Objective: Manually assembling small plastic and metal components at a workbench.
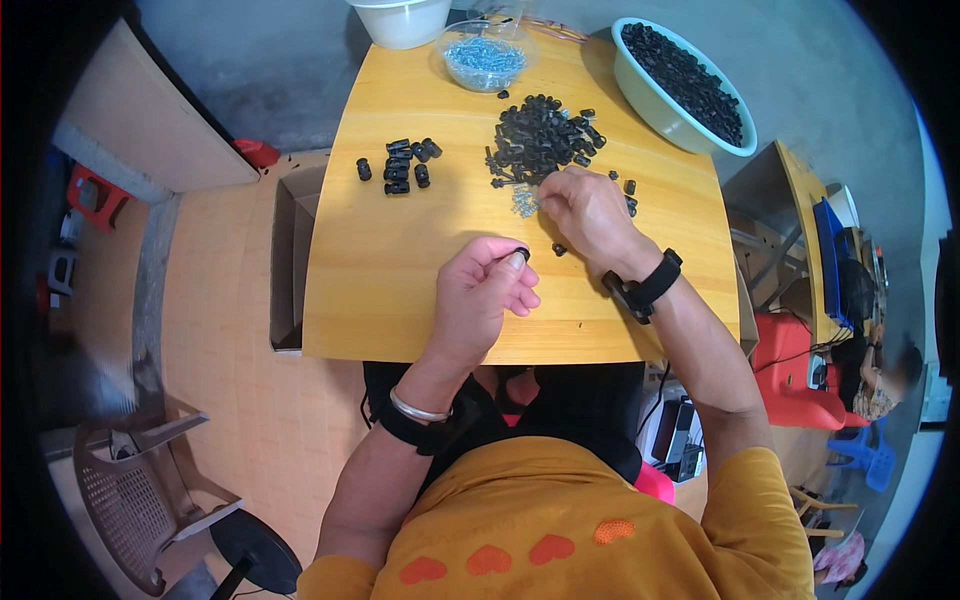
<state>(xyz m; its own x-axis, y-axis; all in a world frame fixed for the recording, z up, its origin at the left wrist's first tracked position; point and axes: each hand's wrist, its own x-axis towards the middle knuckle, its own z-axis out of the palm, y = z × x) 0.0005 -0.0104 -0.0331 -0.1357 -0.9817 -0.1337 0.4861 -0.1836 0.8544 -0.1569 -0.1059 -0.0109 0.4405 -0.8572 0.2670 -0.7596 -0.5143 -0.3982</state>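
My left hand [485, 290] is pinching a small black plastic part [521, 254] between thumb and forefinger, above the near half of the table. My right hand [590, 215] reaches to the edge of a small heap of silvery metal pieces [524, 202], which look like little springs. Its fingertips are pressed together, and what is between them is hidden. Just beyond lies a pile of loose black plastic parts [545, 135]. A single black part [559, 249] rests between my hands. To the left, several black cord-lock-like pieces [398, 165] stand or lie in a loose group.
At the back of the wooden table [400, 300] are a clear bowl of bluish metal pieces [484, 62], a white tub [402, 22] and a large pale basin of black parts [685, 85]. A cardboard box [294, 255] stands against the left edge. A person [885, 385] sits far right.
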